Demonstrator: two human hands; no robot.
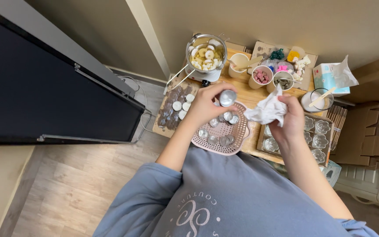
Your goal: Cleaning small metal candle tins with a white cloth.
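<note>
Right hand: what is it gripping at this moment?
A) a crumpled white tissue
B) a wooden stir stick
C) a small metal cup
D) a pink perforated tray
A: the right hand is closed around a crumpled white tissue, while the small metal cup sits in the left hand above the pink perforated tray.

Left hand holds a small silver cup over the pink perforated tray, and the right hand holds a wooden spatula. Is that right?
Not quite. In the head view the right hand holds a crumpled white tissue, not a spatula. The left hand does hold the small silver cup over the pink perforated tray.
</note>
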